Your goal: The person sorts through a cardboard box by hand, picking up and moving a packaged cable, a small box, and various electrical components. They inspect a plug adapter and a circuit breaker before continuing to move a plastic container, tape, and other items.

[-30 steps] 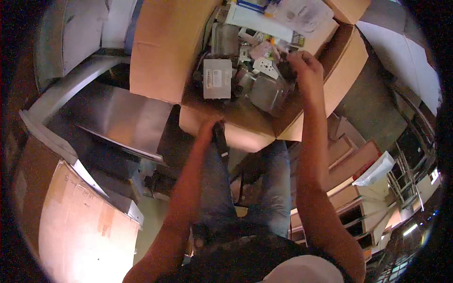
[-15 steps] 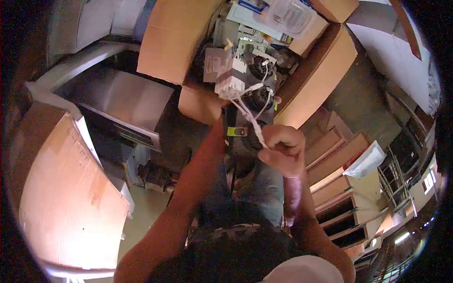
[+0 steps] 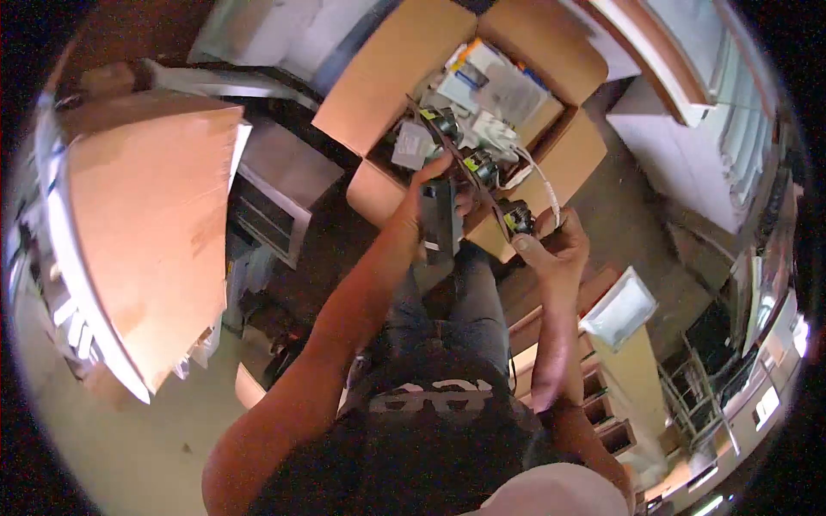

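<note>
A dark narrow strip [image 3: 490,194] carrying black round fittings [image 3: 482,167] with yellow labels slants between my hands. My left hand [image 3: 436,169] is closed around its middle, beside a dark grey rectangular block [image 3: 440,219] that hangs over my legs. My right hand [image 3: 557,249] pinches the strip's near end, thumb against the last fitting. From the right hand a white cable [image 3: 547,182] arcs up toward the box. Below the strip's far end is an open cardboard box [image 3: 379,86] with white and grey parts [image 3: 411,144] inside.
A tall cardboard-faced panel [image 3: 155,232] stands at left, with a grey metal cabinet [image 3: 288,168] behind it. At right, a clear plastic bag [image 3: 621,308] lies on wooden shelving [image 3: 637,370]. White panels [image 3: 675,155] lean at upper right.
The strip has turned so its fittings and yellow labels face me. My right hand moved from the white cable to the strip's near end. The view shifted, showing the box farther off.
</note>
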The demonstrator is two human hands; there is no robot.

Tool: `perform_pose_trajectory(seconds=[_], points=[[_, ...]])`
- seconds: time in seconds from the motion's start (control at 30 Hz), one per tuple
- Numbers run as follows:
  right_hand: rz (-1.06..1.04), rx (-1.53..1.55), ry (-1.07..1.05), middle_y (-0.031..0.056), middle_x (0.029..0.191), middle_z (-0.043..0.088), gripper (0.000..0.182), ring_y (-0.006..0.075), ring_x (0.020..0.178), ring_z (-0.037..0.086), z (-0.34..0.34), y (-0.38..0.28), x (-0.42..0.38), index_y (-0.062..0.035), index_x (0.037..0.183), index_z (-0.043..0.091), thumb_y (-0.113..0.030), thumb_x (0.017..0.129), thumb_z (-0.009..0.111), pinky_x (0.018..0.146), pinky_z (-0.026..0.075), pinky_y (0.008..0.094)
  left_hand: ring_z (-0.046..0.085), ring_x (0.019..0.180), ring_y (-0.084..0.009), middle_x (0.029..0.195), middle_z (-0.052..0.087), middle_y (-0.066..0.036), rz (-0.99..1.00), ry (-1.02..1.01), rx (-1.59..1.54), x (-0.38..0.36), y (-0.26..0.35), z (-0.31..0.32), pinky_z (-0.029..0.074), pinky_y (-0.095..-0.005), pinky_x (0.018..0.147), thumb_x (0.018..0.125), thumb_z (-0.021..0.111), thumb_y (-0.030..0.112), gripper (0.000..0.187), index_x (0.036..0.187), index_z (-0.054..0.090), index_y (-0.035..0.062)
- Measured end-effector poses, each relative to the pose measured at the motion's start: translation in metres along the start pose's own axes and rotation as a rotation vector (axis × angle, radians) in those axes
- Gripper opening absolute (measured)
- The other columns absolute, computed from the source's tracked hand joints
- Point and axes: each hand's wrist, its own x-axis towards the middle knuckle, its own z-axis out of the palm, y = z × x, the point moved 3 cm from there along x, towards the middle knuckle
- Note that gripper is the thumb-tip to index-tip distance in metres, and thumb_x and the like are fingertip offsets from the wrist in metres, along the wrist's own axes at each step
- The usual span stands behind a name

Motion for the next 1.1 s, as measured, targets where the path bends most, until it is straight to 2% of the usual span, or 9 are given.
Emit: perform_pose_trajectory(seconds=[0.13, 0.2, 0.33, 0.47, 0.53, 0.87, 0.97, 1.07, 1.1], points=[[-0.08, 0.041, 0.008, -0.0038, 0.075, 0.048, 0.028, 0.0069, 0.072, 0.043, -0.01, -0.065, -0.01, -0.0093, 0.075, 0.049, -0.004, 0.07, 0.076, 0.066, 0.039, 0.0222, 0.051, 0.059, -0.0186, 0.085, 0.059, -0.006, 0.081, -0.116, 0.011, -0.027, 0.0, 0.069, 0.04, -0.0326, 0.051, 0.083, 0.063, 0.042, 0.038, 0.104, 0.058, 0.0103], [-0.097, -0.001, -0.036, -0.0023, 0.082, 0.05, 0.025, 0.0089, 0.075, 0.048, -0.014, -0.1, -0.014, -0.0086, 0.087, 0.055, -0.016, 0.074, 0.076, 0.07, 0.041, 0.0239, 0.052, 0.063, -0.0185, 0.088, 0.06, -0.006, 0.135, -0.101, 0.103, -0.046, 0.003, 0.096, 0.041, -0.0324, 0.054, 0.083, 0.063, 0.042, 0.039, 0.105, 0.059, 0.0095], [-0.073, 0.257, -0.111, 0.0103, 0.109, 0.059, 0.035, 0.0185, 0.096, 0.056, 0.015, -0.161, -0.024, 0.0039, 0.115, 0.056, -0.012, 0.084, 0.064, 0.085, 0.047, 0.0328, 0.053, 0.069, -0.0182, 0.093, 0.061, -0.007, 0.276, -0.093, 0.345, -0.08, 0.025, 0.153, 0.042, -0.0321, 0.06, 0.083, 0.063, 0.041, 0.042, 0.108, 0.059, 0.008], [-0.266, 0.27, -0.208, 0.0116, 0.102, 0.062, 0.032, 0.0191, 0.09, 0.059, 0.056, -0.211, -0.034, 0.005, 0.113, 0.057, -0.007, 0.084, 0.061, 0.082, 0.048, 0.0336, 0.055, 0.075, -0.0179, 0.099, 0.061, -0.007, 0.43, -0.075, 0.511, -0.124, 0.068, 0.211, 0.043, -0.0318, 0.066, 0.083, 0.064, 0.041, 0.045, 0.111, 0.059, 0.0065], [-0.392, 0.053, -0.31, 0.0161, 0.118, 0.06, 0.026, 0.0189, 0.1, 0.057, 0.039, -0.228, -0.027, 0.0062, 0.111, 0.059, -0.009, 0.09, 0.058, 0.088, 0.047, 0.0353, 0.056, 0.079, -0.0178, 0.102, 0.062, -0.008, 0.513, -0.053, 0.605, -0.146, 0.088, 0.238, 0.044, -0.0316, 0.069, 0.083, 0.064, 0.041, 0.046, 0.113, 0.059, 0.0058], [-1.254, -0.378, -0.693, 0.0096, 0.114, 0.065, 0.031, 0.0181, 0.108, 0.059, 0.281, -0.449, -0.068, -0.0017, 0.111, 0.065, -0.004, 0.081, 0.058, 0.094, 0.042, 0.0294, 0.059, 0.089, -0.0163, 0.104, 0.066, -0.007, 1.308, 0.394, 1.025, -0.412, 0.26, 0.34, 0.046, -0.0305, 0.08, 0.081, 0.067, 0.042, 0.051, 0.114, 0.063, 0.0033], [-1.326, -0.28, -0.798, 0.005, 0.108, 0.066, 0.032, 0.0118, 0.097, 0.059, 0.371, -0.476, -0.091, -0.0021, 0.114, 0.065, -0.01, 0.083, 0.061, 0.088, 0.044, 0.0273, 0.06, 0.073, -0.018, 0.091, 0.062, -0.01, 1.393, 0.595, 1.065, -0.504, 0.306, 0.356, 0.047, -0.0279, 0.067, 0.076, 0.07, 0.047, 0.048, 0.099, 0.065, 0.0051], [-1.513, -0.171, -0.881, 0.017, 0.089, 0.065, 0.019, 0.0224, 0.078, 0.064, 0.46, -0.485, -0.106, -0.0022, 0.093, 0.067, -0.015, 0.079, 0.064, 0.071, 0.049, 0.0336, 0.054, 0.05, -0.0154, 0.061, 0.059, 0.0, 1.337, 0.731, 0.974, -0.587, 0.356, 0.359, 0.045, -0.0276, 0.047, 0.079, 0.067, 0.033, 0.024, 0.083, 0.065, 0.0087], [-1.365, -0.047, -1.052, 0.0081, 0.109, 0.065, 0.028, 0.0176, 0.095, 0.059, 0.473, -0.487, -0.151, 0.0001, 0.103, 0.068, -0.005, 0.075, 0.07, 0.081, 0.047, 0.0289, 0.052, 0.049, -0.0128, 0.061, 0.057, 0.001, 1.342, 0.733, 1.01, -0.609, 0.364, 0.359, 0.041, -0.0255, 0.045, 0.079, 0.069, 0.034, 0.026, 0.082, 0.064, 0.0078]])
